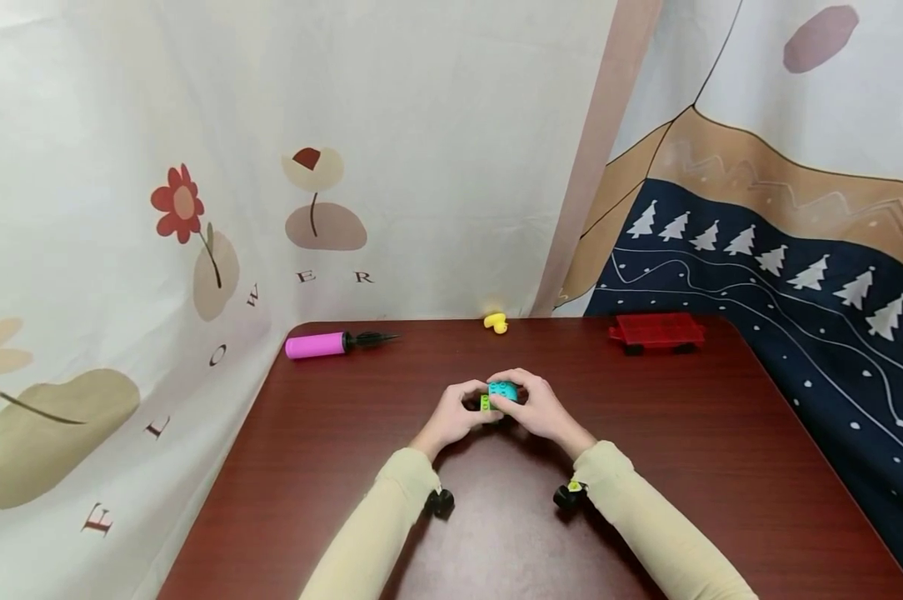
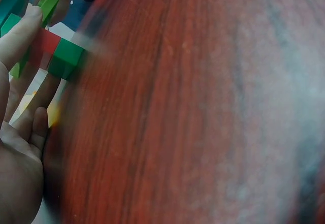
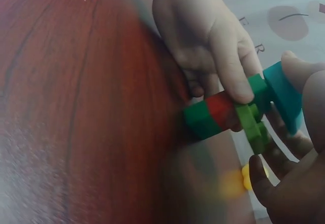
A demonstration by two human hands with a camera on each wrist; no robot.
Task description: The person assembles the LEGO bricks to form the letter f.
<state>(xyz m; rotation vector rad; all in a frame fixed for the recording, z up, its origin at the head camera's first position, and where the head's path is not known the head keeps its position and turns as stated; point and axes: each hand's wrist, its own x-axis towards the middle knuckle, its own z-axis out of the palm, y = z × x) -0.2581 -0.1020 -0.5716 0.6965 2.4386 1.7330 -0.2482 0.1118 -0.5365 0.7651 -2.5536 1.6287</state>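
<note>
Over the middle of the table, both hands are on one stack of toy building blocks. My left hand (image 1: 453,417) pinches it, its thumb lying along the stack in the right wrist view. That view shows a dark green block (image 3: 200,120) at one end, a red block (image 3: 222,110) beside it, and a lime green piece (image 3: 250,128) jutting from the side. A teal block (image 3: 282,98) forms the other end. My right hand (image 1: 541,408) grips the teal block between thumb and fingers. Fingers partly hide the stack in the head view.
On the dark red wooden table (image 1: 331,500), a pink pump (image 1: 316,345) with a black nozzle lies back left. A small yellow toy (image 1: 496,323) sits at the back edge, and a red toy wagon (image 1: 657,332) stands back right. Printed cloth hangs behind.
</note>
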